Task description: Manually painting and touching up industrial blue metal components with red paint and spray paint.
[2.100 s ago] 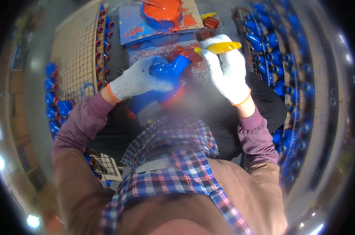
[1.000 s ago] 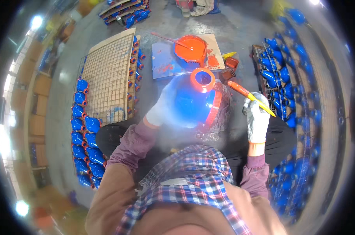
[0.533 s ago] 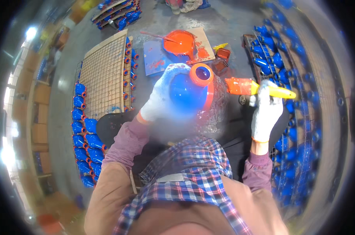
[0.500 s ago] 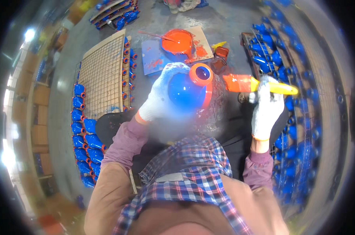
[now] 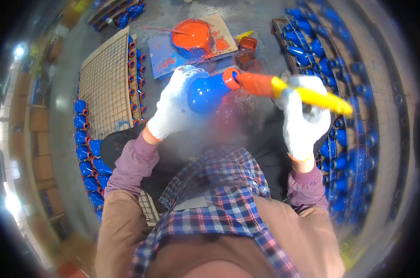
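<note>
My left hand [image 5: 173,104], in a white knit glove, is closed around the side of a shiny blue bulbous fitting [image 5: 205,95]. The fitting lies tilted, its orange flanged mouth pointing right. Wrapped round a yellow-handled paintbrush [image 5: 321,98] is my right hand [image 5: 304,123], gloved as well. The brush's wide bristles are loaded with orange paint, and their tip is at the fitting's mouth; whether it reaches inside cannot be made out. A blurred patch hides what is under the fitting.
Ahead stands a paint-smeared bucket [image 5: 196,52] of orange paint with a stick in it, on stained boards [image 5: 159,65]. Small reddish-brown containers [image 5: 245,58] sit beside it. A mesh rack [image 5: 103,76] edged with blue fittings stands left; racks of blue fittings [image 5: 342,160] line the right.
The fitting has tipped so its mouth points right, moving slightly left with my left hand. The brush has come left to the mouth. The surroundings have shifted left and up in view.
</note>
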The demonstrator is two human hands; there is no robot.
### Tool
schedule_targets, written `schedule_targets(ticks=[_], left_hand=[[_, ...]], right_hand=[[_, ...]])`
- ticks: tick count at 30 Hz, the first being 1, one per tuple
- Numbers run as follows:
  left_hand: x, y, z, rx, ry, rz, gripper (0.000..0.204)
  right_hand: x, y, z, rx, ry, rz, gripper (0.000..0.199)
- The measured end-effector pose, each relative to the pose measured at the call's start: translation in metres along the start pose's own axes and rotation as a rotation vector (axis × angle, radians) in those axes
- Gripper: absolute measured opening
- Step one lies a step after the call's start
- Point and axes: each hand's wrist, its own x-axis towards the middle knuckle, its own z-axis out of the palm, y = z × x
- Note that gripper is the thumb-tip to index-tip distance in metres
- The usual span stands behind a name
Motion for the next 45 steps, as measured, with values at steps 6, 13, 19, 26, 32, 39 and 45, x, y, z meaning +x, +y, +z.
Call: schedule_targets(ticks=[6, 13, 19, 26, 32, 39, 45], left_hand=[[-0.003, 0.010, -0.003, 0.188, -0.066, -0.104, 0.069], [-0.014, -0.005, -0.003, -0.309, -0.202, -0.589, 0.074], [-0.014, -0.035, -0.019, -1.327, 0.211, -1.102, 0.054], [-0.011, -0.090, -0.086, -1.874, 0.460, -0.838, 0.077], [-0.037, -0.152, -0.157, -2.061, 0.407, -0.533, 0.091], [-0.071, -0.197, -0.193, -2.014, 0.792, -0.429, 0.078], [-0.124, -0.235, -0.188, -1.731, 1.181, -0.634, 0.065]], right_hand=[[0.037, 0.027, 0.019, -0.260, -0.035, 0.164, 0.025], [0.020, 0.037, 0.019, -0.032, -0.163, 0.056, 0.021], [0.027, 0.043, 0.021, -0.230, -0.010, 0.117, 0.023], [0.054, 0.049, 0.047, -0.218, -0.103, 0.107, 0.020], [0.074, 0.037, 0.089, -0.365, -0.299, -0.188, 0.018], [0.087, 0.049, 0.132, -0.552, -0.435, -0.381, 0.023], [0.099, 0.075, 0.153, -0.524, -0.647, -0.452, 0.029]])
